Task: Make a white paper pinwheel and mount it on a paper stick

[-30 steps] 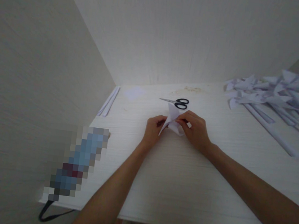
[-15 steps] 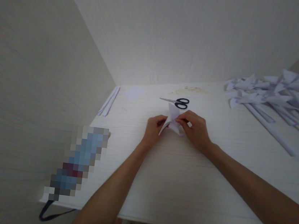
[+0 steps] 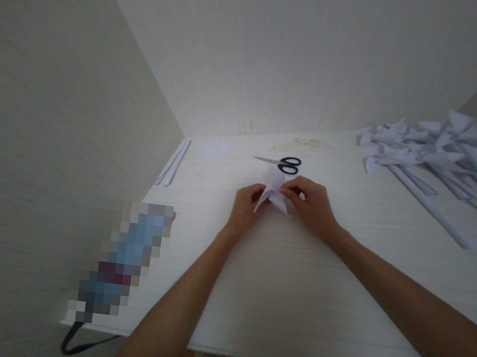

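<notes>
A small white folded paper piece (image 3: 275, 190) is held just above the white table (image 3: 294, 289) near its middle. My left hand (image 3: 244, 208) pinches its left edge. My right hand (image 3: 312, 206) pinches its right side, fingers curled over it. One flap of the paper stands up between the two hands. Black-handled scissors (image 3: 282, 163) lie shut on the table just behind the paper, apart from both hands.
A pile of white paper pinwheels on rolled paper sticks (image 3: 445, 154) fills the back right. Two paper strips (image 3: 174, 161) lie along the left wall, a small paper square (image 3: 215, 148) beside them. A blurred blue object (image 3: 124, 257) with a black strap sits at the front left edge.
Both hands keep their grip on the paper; the fingers have shifted slightly and the lower right flap looks pressed in a little more. Nothing else has moved.
</notes>
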`<action>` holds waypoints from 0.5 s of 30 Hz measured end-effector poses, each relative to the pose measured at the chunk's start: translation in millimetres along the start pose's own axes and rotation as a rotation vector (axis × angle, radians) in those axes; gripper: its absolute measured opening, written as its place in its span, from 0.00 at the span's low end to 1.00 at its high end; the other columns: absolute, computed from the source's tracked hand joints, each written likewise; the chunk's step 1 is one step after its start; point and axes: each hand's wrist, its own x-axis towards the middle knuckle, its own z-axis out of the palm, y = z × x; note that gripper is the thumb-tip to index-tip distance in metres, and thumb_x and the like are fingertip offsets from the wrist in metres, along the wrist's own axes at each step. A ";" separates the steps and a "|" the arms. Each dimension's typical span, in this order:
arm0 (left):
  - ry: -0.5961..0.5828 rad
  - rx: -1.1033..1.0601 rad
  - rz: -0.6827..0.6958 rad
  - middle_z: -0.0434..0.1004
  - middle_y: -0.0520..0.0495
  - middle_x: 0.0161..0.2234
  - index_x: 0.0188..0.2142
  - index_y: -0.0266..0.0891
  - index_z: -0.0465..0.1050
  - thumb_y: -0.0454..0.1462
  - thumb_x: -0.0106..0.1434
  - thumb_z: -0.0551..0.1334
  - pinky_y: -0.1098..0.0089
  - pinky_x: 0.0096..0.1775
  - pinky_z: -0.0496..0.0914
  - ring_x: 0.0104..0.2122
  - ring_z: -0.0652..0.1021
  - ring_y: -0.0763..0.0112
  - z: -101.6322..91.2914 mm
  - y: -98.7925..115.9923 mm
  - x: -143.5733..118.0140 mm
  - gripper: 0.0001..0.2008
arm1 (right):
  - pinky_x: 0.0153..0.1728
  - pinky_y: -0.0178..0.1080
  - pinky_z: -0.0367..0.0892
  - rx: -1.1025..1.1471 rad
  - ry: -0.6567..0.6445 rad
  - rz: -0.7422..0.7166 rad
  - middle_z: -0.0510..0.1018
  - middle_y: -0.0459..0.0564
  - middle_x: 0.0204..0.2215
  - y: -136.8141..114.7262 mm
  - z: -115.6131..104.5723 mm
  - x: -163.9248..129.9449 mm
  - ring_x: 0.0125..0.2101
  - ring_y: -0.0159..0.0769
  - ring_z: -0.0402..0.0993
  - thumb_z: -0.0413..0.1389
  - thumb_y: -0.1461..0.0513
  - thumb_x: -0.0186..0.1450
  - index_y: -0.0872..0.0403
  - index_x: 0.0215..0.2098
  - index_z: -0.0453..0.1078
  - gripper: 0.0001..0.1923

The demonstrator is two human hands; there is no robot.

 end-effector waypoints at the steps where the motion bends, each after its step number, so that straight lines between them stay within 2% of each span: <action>1: 0.008 -0.002 -0.009 0.75 0.48 0.24 0.26 0.33 0.72 0.31 0.50 0.58 0.73 0.30 0.67 0.25 0.73 0.73 0.3 1.3 0.0 0.05 | 0.24 0.34 0.60 0.026 0.001 0.031 0.74 0.46 0.21 1.5 0.4 0.0 0.22 0.30 0.66 0.55 0.63 0.55 0.54 0.24 0.69 0.04; 5: 0.027 -0.027 -0.041 0.74 0.50 0.22 0.23 0.34 0.71 0.30 0.50 0.58 0.74 0.29 0.67 0.24 0.73 0.74 2.4 5.8 -0.1 0.04 | 0.24 0.34 0.62 0.127 0.004 0.124 0.75 0.46 0.22 6.8 2.2 -0.4 0.22 0.30 0.67 0.56 0.61 0.54 0.55 0.25 0.70 0.05; 9: 0.035 -0.073 -0.052 0.74 0.51 0.23 0.24 0.34 0.70 0.28 0.48 0.58 0.74 0.29 0.67 0.25 0.73 0.75 3.5 6.9 -0.6 0.03 | 0.24 0.35 0.62 0.174 -0.003 0.155 0.74 0.47 0.22 8.5 2.5 0.0 0.22 0.30 0.67 0.56 0.61 0.53 0.56 0.25 0.70 0.05; 15: 0.035 -0.131 -0.102 0.74 0.48 0.24 0.25 0.33 0.71 0.31 0.52 0.56 0.74 0.29 0.68 0.24 0.73 0.75 5.2 2.4 1.1 0.05 | 0.26 0.36 0.61 0.129 0.015 0.058 0.72 0.47 0.23 4.9 -0.7 1.3 0.24 0.30 0.66 0.56 0.65 0.52 0.55 0.26 0.68 0.02</action>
